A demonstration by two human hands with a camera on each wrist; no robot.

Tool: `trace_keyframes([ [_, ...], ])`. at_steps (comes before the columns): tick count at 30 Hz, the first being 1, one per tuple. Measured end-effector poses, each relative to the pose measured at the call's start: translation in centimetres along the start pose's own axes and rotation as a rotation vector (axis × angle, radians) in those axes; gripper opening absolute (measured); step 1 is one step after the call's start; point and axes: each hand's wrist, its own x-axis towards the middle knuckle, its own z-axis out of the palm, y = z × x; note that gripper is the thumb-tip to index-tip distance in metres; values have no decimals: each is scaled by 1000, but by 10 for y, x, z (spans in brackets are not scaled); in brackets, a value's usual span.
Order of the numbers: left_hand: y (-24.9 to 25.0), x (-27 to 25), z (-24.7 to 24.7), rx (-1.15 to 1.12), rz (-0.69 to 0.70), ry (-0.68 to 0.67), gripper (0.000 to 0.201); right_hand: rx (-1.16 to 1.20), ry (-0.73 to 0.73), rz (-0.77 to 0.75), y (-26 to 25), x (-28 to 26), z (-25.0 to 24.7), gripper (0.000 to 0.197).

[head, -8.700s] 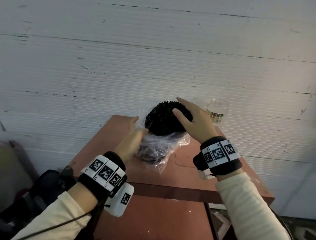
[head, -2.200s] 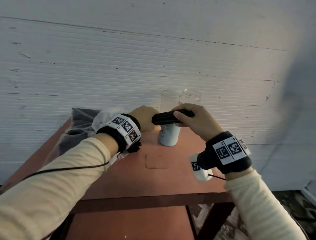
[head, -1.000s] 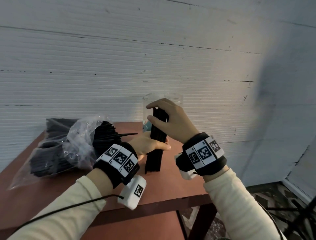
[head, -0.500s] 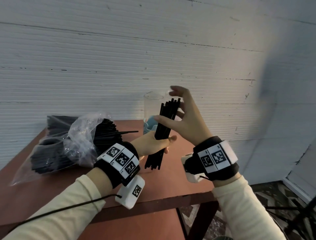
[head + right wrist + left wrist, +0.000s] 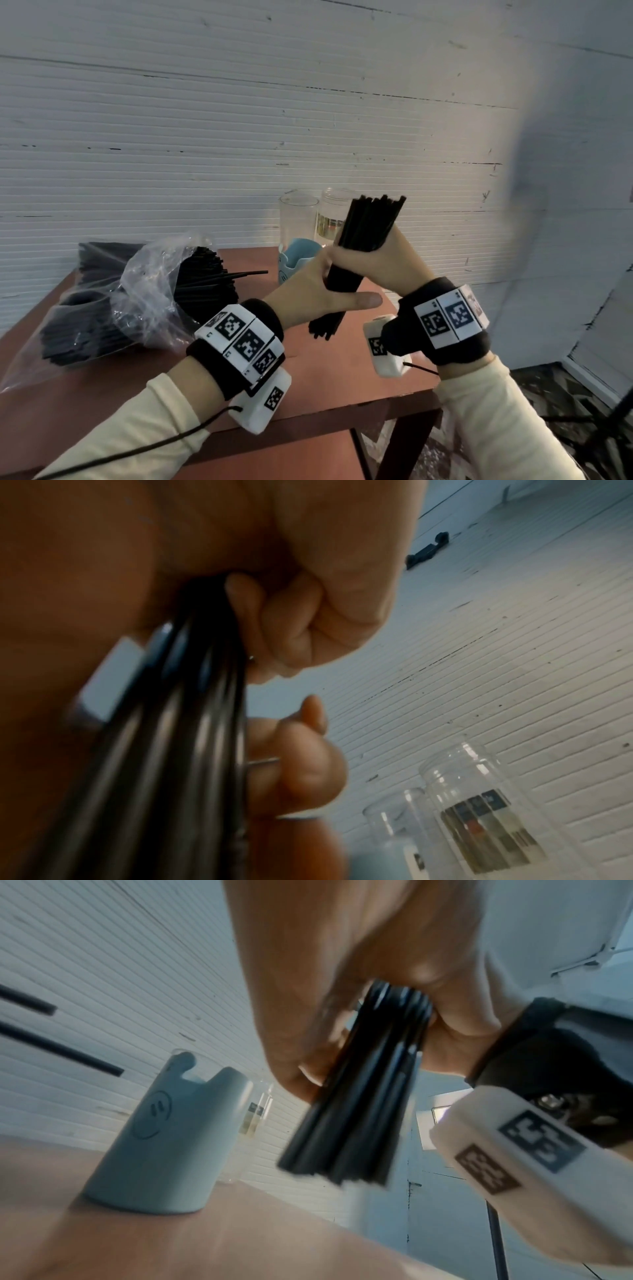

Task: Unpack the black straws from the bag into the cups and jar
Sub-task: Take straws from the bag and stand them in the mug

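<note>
A bundle of black straws stands nearly upright above the table, its top leaning right. My right hand grips it round the middle, fingers curled. Just below, my left hand holds the bundle with the thumb stretched across its front. The lower ends hang a little above the wood. Behind the hands stand a blue cup, a clear glass cup and a clear jar. The clear plastic bag of black straws lies on the left of the table.
The red-brown table stands against a white ribbed wall. One loose straw pokes out of the bag toward the cups. The table's right edge drops to the floor past my right wrist.
My right hand, spread open against the bundle half a second ago, has closed round it. The bundle's top has tipped further right. My left hand keeps its hold below.
</note>
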Motion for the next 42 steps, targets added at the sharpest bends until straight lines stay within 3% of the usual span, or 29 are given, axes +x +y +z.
trace_keyframes([
  [3,-2,12,-9,38,73,144,101,69,234,-4,2,10,-20,18],
  [7,-18,34,-22,214,43,334,122,123,464,-5,0,22,-48,11],
  [9,-28,49,-27,324,-83,435,125,129,523,-12,0,28,-56,11],
  [13,-45,74,-37,353,-396,417,128,115,579,1,3,39,-57,12],
  [18,-46,83,-41,403,-490,347,104,92,597,36,15,49,-48,23],
  [23,-49,81,-36,370,-394,181,98,67,556,88,28,56,-40,26],
  [29,-43,72,-30,281,-279,43,50,-24,304,172,43,63,-31,20],
  [31,-41,69,-30,271,-293,52,57,-107,185,217,48,69,-25,23],
  [34,-45,69,-32,262,-309,60,87,-184,28,323,59,77,-11,26],
  [37,-47,65,-33,242,-327,79,78,-267,-106,412,70,78,3,27],
  [39,-46,61,-34,235,-314,99,84,-263,-122,446,74,78,7,28],
  [42,-47,58,-33,231,-311,104,74,-280,-124,462,72,78,6,37],
])
